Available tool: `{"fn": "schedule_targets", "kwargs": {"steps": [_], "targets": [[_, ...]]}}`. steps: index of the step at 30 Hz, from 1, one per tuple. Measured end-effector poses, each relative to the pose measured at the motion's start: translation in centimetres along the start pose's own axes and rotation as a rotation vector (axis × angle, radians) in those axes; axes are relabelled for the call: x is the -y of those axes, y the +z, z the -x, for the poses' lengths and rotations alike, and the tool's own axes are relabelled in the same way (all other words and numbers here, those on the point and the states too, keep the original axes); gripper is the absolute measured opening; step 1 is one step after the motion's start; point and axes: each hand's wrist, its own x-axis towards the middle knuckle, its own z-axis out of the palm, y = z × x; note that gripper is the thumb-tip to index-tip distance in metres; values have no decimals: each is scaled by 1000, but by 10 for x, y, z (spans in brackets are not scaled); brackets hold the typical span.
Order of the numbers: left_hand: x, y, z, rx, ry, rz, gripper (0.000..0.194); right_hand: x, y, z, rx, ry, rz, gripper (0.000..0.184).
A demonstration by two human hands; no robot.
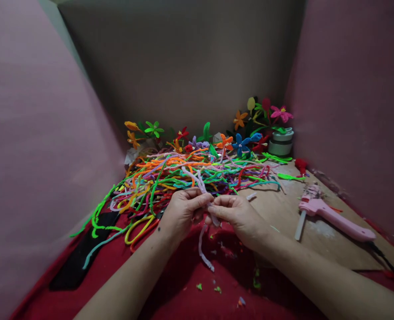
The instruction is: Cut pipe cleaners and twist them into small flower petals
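Between my two hands is a bundle of pale lilac pipe cleaners (200,181), pinched near its middle. My left hand (186,206) grips it from the left with thumb and fingers closed. On the other side my right hand (233,215) pinches the lower part of the same bundle, close to the left fingertips. Two or more fuzzy ends stick up above the fingers, and one long end hangs down over the red cloth (170,289). The exact twist or fold is hidden by my fingers. Just beyond lies a large heap of coloured pipe cleaners (170,173).
At right, a pink glue gun (336,218) with a glue stick and a cord rests on a brown board (283,249). Pipe-cleaner flowers (240,144) and a pale green pot (281,142) stand at the back. A black strip (80,258) lies left, near yellow-orange scissor handles (140,231).
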Motion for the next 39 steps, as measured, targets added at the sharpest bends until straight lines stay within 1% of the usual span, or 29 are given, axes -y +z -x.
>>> {"fn": "schedule_targets", "kwargs": {"steps": [4,10,13,17,19,22,24,28,31,33,35,36,39], "targets": [[-1,0,0,12,-20,32,18,-4,-2,0,-24,44,-20,19],[1,-4,-2,48,1,18,16,-5,-3,0,-28,65,-30,20],[1,-5,-3,58,16,-5,16,-7,-3,-1,-26,61,-47,18],[2,-4,-3,55,31,-31,15,-9,-3,-1,-16,21,-46,15],[2,-4,-2,37,46,-75,17,-9,-2,-1,-27,11,-38,14],[-1,-4,1,-12,87,-203,22,-8,-2,-1,-65,33,-50,12],[-4,-3,3,-33,118,-271,23,-8,-2,-1,-59,49,-63,14],[-9,-1,4,-43,138,-337,20,-8,-3,-1,-30,48,-59,20],[-9,1,5,-41,169,-371,17,-8,-4,-2,-41,49,-59,17],[-9,1,7,-45,240,-391,13,-7,-4,-3,-42,51,-72,14],[-10,-1,8,-30,387,-478,8,-7,-5,-4,-39,58,-89,12],[-11,-3,8,-6,476,-565,7,-6,-6,-5,-40,65,-92,11],[-15,-13,7,130,705,-890,15,-5,-8,-5,-42,74,-67,10]]}}
